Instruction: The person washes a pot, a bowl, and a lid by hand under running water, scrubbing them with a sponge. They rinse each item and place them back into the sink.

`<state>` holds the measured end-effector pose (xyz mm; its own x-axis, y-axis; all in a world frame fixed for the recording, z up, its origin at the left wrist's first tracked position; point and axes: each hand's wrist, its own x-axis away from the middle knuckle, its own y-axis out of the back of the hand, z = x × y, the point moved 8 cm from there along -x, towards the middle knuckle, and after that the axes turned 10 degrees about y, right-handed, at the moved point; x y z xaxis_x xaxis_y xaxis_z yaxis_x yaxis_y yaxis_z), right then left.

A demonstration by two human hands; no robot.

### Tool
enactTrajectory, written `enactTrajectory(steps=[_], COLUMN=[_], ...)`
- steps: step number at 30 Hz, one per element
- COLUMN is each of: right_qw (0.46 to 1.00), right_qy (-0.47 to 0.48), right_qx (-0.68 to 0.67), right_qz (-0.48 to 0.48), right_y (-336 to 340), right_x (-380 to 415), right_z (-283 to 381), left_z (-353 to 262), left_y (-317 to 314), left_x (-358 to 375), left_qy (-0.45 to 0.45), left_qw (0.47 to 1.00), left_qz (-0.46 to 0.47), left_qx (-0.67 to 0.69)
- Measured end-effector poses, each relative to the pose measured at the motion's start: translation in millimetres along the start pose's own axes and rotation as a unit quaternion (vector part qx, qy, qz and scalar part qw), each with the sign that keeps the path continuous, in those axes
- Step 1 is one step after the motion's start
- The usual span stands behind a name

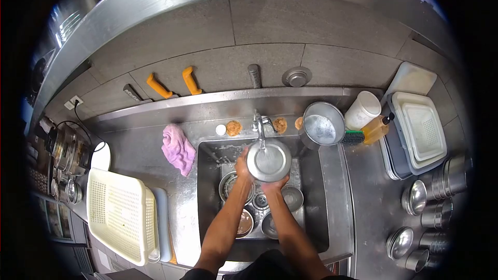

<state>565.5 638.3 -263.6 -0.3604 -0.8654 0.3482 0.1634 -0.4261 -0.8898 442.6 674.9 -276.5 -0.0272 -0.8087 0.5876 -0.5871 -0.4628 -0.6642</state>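
Both my hands hold a round metal bowl (270, 163) below the spout of the faucet (261, 124), above the sink. My left hand (243, 166) grips its left side. My right hand (274, 183) supports its near lower edge, with the fingers partly hidden beneath. The bowl's flat round face is turned up toward me; it looks like the base. Down in the sink (316, 212) lie a metal strainer or bowl (226, 185), a bowl with brownish contents (245, 224) and two more metal bowls (293, 198).
A purple cloth (178, 149) lies left of the sink, near a cream plastic basket (116, 212). Scrubbing pads (234, 127), a large metal pot (322, 123), a green brush (354, 137) and a soap bottle (375, 129) stand behind and right. Stacked metal bowls (415, 197) line the right counter.
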Motion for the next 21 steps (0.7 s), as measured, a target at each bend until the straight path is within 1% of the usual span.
enactTrajectory(steps=[1,2,4,5,6,7,8,9,10,11,12,13,14,15,16,17,18,19,20,21], right_qw=[0.999,0.999,0.978,0.968,0.969,0.928,0.869,0.844,0.815,0.824,0.834,0.807,0.775,0.752,0.731,0.705,0.674,0.692,0.675,0.654], right_qy=[-0.015,-0.013,-0.035,-0.045,-0.038,-0.082,-0.126,-0.155,-0.185,-0.208,-0.224,-0.221,-0.210,-0.236,-0.261,-0.249,-0.242,-0.214,-0.210,-0.211], right_qx=[0.031,0.027,0.164,0.215,0.213,0.341,0.462,0.501,0.539,0.520,0.498,0.548,0.595,0.615,0.630,0.663,0.697,0.689,0.707,0.726], right_qz=[-0.019,-0.023,-0.127,-0.120,-0.121,-0.124,-0.124,-0.114,-0.105,-0.087,-0.074,-0.013,0.037,0.028,0.012,0.028,0.043,0.008,0.017,0.034], right_y=[-1.1,-6.1,14.1,49.7,53.4,59.3,65.4,125.3,183.8,167.1,152.6,157.3,169.8,184.6,192.3,182.2,170.9,175.9,178.5,180.7], right_x=[6.6,13.8,16.7,3.1,10.3,21.2,33.1,24.2,14.0,42.3,70.2,79.4,91.8,108.6,125.4,138.2,148.7,153.9,162.6,169.4], right_z=[0.4,1.6,6.6,4.2,20.8,36.4,53.4,57.5,58.0,74.2,94.2,108.3,125.3,140.3,153.0,169.0,186.6,204.3,209.7,213.5], left_z=[3.7,14.4,35.7,37.5,31.9,20.7,11.1,-2.7,-3.7,-13.0,-20.0,-28.8,-37.5,-31.3,-22.0,-10.0,2.0,-0.8,-7.0,-9.8], left_y=[3.5,-1.1,4.5,8.2,6.8,2.1,-5.0,-14.4,-8.4,3.3,0.8,-35.7,-78.8,-87.4,-121.4,-120.7,-89.7,-110.4,-132.3,-146.8], left_x=[6.4,13.5,7.0,1.2,0.2,-0.8,-2.5,7.4,-5.0,-31.2,-49.0,-19.5,10.3,-10.9,25.9,17.8,-23.7,16.3,46.8,67.0], left_qy=[-0.019,-0.042,0.026,0.041,0.046,0.047,0.046,0.033,0.034,-0.005,-0.044,-0.033,-0.031,-0.280,-0.125,-0.198,-0.246,-0.312,-0.306,-0.268], left_qw=[0.999,0.996,0.988,0.988,0.988,0.994,0.998,0.995,0.995,0.972,0.916,0.821,0.690,0.583,0.493,0.366,0.345,0.287,0.315,0.324], left_qz=[-0.042,-0.038,-0.032,-0.037,-0.032,-0.034,-0.037,-0.095,-0.092,-0.108,-0.112,-0.090,-0.051,0.031,0.098,0.176,0.233,0.256,0.232,0.245], left_qx=[-0.013,0.063,0.150,0.146,0.144,0.087,0.031,-0.027,-0.031,-0.208,-0.382,-0.562,-0.721,-0.762,-0.855,-0.892,-0.875,-0.869,-0.868,-0.873])
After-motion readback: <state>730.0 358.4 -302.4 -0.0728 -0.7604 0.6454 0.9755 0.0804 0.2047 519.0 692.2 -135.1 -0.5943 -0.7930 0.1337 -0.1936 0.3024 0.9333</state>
